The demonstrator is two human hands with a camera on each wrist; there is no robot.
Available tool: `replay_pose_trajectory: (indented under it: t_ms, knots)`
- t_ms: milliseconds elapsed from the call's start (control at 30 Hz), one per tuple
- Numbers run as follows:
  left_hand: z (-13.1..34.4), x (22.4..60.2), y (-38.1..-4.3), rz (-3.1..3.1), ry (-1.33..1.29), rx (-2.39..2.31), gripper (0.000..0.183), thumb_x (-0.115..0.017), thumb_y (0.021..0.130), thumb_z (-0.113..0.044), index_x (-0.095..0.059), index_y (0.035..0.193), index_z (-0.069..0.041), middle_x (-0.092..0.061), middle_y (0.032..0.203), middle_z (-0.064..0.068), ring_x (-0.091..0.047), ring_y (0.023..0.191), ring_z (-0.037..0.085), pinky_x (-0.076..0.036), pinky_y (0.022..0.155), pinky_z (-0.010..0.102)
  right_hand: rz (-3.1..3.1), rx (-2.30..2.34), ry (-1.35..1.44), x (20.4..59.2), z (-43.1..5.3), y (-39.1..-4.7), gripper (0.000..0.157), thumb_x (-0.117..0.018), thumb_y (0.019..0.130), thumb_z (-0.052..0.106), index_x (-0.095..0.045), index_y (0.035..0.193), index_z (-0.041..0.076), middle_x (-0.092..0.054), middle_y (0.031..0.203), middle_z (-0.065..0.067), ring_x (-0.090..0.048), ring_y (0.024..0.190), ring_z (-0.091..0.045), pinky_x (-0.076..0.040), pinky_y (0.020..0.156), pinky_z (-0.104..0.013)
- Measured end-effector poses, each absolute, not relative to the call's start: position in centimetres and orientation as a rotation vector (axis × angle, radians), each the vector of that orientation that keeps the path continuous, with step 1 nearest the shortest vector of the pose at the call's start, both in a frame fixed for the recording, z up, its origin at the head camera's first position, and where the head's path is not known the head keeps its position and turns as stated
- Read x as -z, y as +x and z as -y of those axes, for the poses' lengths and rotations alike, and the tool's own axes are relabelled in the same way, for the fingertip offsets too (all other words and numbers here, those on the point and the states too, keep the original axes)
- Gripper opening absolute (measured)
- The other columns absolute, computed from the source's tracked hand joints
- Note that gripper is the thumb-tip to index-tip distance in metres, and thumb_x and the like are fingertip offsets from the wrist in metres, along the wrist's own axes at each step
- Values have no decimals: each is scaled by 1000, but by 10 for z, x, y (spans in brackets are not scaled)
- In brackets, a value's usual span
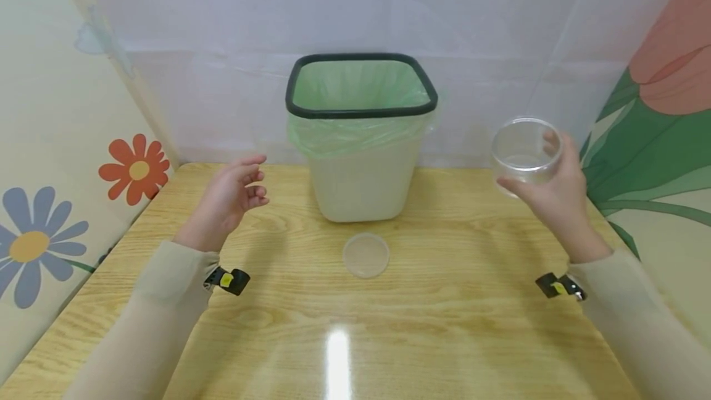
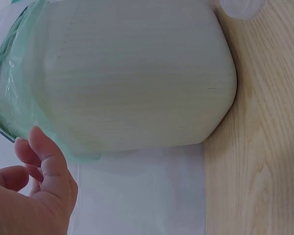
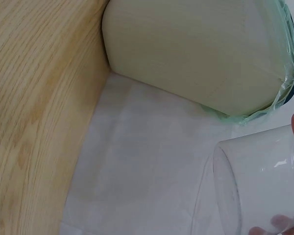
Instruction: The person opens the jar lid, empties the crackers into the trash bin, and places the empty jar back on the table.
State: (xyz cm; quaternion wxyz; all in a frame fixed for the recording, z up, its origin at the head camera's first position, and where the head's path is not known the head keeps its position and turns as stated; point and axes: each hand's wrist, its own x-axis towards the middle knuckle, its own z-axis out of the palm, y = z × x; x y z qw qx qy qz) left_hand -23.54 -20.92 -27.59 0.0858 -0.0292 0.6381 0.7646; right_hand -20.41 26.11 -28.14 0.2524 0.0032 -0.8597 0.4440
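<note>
My right hand (image 1: 562,187) grips a clear round plastic container (image 1: 513,168), its thumb on the near side and fingers round the far side. The container is raised, its round opening facing up, to the right of the bin; its clear wall (image 3: 264,171) fills the lower right of the right wrist view. Holding nothing, my left hand (image 1: 224,196) hovers left of the bin with fingers loosely bent. A pale trash bin (image 1: 363,178) with a black rim stands between the hands, lined with a green bag (image 1: 355,134). A translucent round lid (image 1: 366,255) lies flat before it.
The wooden table (image 1: 444,313) meets a white sheet (image 1: 239,97) behind the bin. Flower-painted panels (image 1: 61,110) rise at the left and right sides. Both wrists wear black straps with yellow marks.
</note>
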Motion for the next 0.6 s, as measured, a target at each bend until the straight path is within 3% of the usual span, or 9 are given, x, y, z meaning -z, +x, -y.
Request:
replay_pose_trajectory:
  t_ms: [167,367,600]
  knots:
    - [212,278,-235,-1916,-91,-2264,35,-39,109,-22,-40,143,-14,-50,85,-6,-49,62,9,-53,64,23,2336,-1221,-2,283,-260,-204,100,-89,74,10,-29,154,9,-37,155,-18,-36,140,-39,-32,112,-65]
    - [213,281,-235,-1899,-102,-2269,41,-40,109,-21,-36,148,-12,-51,84,-6,-50,61,10,-53,63,23,2335,-1240,-12,285,-259,-202,100,-89,74,9,-29,154,9,-37,155,-18,-37,140,-40,-32,111,-65]
    - [216,286,-232,-1884,-102,-2283,19,-41,108,-21,-49,126,-20,-51,84,-6,-49,61,10,-53,63,23,2340,-1267,10,290,-259,-200,101,-89,74,11,-28,154,10,-37,154,-18,-37,138,-39,-32,110,-66]
